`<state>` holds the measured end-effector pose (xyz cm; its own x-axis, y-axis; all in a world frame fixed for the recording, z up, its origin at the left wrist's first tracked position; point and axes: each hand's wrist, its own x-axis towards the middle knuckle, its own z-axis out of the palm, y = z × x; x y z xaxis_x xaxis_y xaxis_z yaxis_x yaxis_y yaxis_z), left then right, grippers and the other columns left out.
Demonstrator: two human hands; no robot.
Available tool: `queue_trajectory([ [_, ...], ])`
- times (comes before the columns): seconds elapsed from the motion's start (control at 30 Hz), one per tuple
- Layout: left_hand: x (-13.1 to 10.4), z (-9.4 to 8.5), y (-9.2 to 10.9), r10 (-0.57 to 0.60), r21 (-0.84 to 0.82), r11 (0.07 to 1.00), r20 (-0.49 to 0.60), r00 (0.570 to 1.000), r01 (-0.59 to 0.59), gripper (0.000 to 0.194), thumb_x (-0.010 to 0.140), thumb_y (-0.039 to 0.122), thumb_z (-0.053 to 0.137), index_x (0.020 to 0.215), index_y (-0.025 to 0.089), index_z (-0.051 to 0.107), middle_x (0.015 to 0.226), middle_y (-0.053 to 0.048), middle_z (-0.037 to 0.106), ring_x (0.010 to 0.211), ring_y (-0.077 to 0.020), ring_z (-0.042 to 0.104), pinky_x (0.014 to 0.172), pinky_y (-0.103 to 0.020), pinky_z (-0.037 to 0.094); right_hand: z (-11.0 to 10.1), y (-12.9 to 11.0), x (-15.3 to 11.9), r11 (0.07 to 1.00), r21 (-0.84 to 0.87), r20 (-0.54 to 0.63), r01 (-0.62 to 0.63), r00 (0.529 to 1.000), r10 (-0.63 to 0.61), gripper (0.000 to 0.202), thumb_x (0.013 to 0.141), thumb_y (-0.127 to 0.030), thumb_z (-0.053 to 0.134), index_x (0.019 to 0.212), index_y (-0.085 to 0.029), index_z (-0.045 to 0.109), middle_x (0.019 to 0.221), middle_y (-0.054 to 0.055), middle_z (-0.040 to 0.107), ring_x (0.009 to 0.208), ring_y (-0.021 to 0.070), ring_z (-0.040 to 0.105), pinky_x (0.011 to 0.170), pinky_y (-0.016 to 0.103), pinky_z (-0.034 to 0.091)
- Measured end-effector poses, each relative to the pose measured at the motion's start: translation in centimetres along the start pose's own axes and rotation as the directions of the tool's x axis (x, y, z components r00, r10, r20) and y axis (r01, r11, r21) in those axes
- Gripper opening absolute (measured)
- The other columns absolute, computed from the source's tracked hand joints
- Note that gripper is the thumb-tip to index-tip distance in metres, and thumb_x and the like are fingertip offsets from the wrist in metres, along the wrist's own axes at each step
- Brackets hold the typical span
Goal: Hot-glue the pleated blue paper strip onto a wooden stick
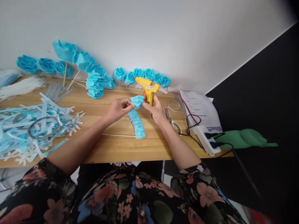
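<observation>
Left hand pinches blue strip, right hand grips glue gun; we'd best hold it steady, fingers clear of nozzle.

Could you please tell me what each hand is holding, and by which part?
The right hand holds the yellow glue gun by its handle; the left hand pinches the blue strip by its upper end.

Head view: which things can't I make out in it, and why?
- Trigger of the yellow glue gun, head view: whether it is pressed is hidden by the right hand and blue strip.
- Print on the papers, head view: too small and blurred.
- Pile of cut strips, head view: cut off by the left edge.
</observation>
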<state>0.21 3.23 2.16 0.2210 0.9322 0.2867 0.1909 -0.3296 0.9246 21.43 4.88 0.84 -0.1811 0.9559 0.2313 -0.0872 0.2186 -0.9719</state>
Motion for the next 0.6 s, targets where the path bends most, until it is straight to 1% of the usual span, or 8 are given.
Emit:
queue_trajectory([
  [0.13,-0.2,0.2,0.4,0.068,0.123,0.990,-0.020,0.997,-0.065,0.029,0.082,0.040,0.070,0.066,0.019,0.058,0.056,0.005,0.047,0.053,-0.0093,0.037,0.053,-0.025,0.028,0.5,-0.1,-0.3,1.000,0.026,0.014,0.001,1.000,-0.001,0.071,0.069,-0.055,0.091,0.130,-0.033,0.063,0.107,0.000,0.069,0.097,0.0205,0.065,0.089,0.034,0.059],
  [0.27,-0.4,0.5,0.4,0.103,0.152,0.983,-0.015,0.995,-0.099,0.028,0.084,0.039,0.069,0.066,0.019,0.060,0.055,0.006,0.047,0.052,-0.0092,0.036,0.054,-0.025,0.028,0.8,-0.2,-0.4,1.000,0.010,0.009,-0.014,1.000,0.014,0.068,0.071,-0.048,0.089,0.132,-0.031,0.062,0.107,0.001,0.070,0.094,0.0198,0.064,0.086,0.033,0.058],
  [0.33,-0.3,0.6,0.1,0.090,0.132,0.987,-0.002,0.996,-0.089,0.029,0.084,0.041,0.070,0.067,0.019,0.061,0.056,0.005,0.049,0.053,-0.0096,0.038,0.054,-0.025,0.029,0.8,-0.2,-0.4,1.000,-0.005,-0.004,-0.023,1.000,0.023,0.065,0.073,-0.046,0.087,0.131,-0.030,0.062,0.104,0.001,0.070,0.089,0.0185,0.063,0.079,0.031,0.057],
  [0.47,0.0,0.3,-0.6,0.029,0.024,0.999,0.043,0.999,-0.030,0.031,0.083,0.046,0.072,0.072,0.017,0.067,0.066,0.000,0.060,0.061,-0.0119,0.047,0.058,-0.026,0.035,0.6,-0.2,-0.4,0.999,-0.030,-0.018,-0.026,1.000,0.026,0.055,0.074,-0.042,0.086,0.122,-0.029,0.063,0.087,-0.003,0.063,0.071,0.0142,0.054,0.063,0.028,0.049],
  [0.53,0.1,0.1,-0.8,0.003,-0.045,0.999,0.075,0.997,0.000,0.032,0.082,0.048,0.075,0.075,0.017,0.070,0.070,-0.001,0.063,0.065,-0.0131,0.051,0.062,-0.026,0.038,0.6,-0.2,-0.4,1.000,-0.020,-0.015,-0.017,1.000,0.017,0.051,0.074,-0.041,0.086,0.118,-0.029,0.062,0.083,-0.004,0.061,0.068,0.0129,0.051,0.060,0.027,0.047],
  [0.6,0.1,-0.2,-0.7,-0.019,-0.100,0.995,0.106,0.994,0.030,0.034,0.082,0.050,0.078,0.077,0.017,0.072,0.070,-0.001,0.063,0.066,-0.0134,0.052,0.064,-0.026,0.040,0.7,-0.3,-0.4,1.000,-0.006,-0.016,-0.005,1.000,0.005,0.050,0.075,-0.040,0.086,0.117,-0.029,0.061,0.083,-0.004,0.060,0.067,0.0123,0.050,0.059,0.027,0.045],
])
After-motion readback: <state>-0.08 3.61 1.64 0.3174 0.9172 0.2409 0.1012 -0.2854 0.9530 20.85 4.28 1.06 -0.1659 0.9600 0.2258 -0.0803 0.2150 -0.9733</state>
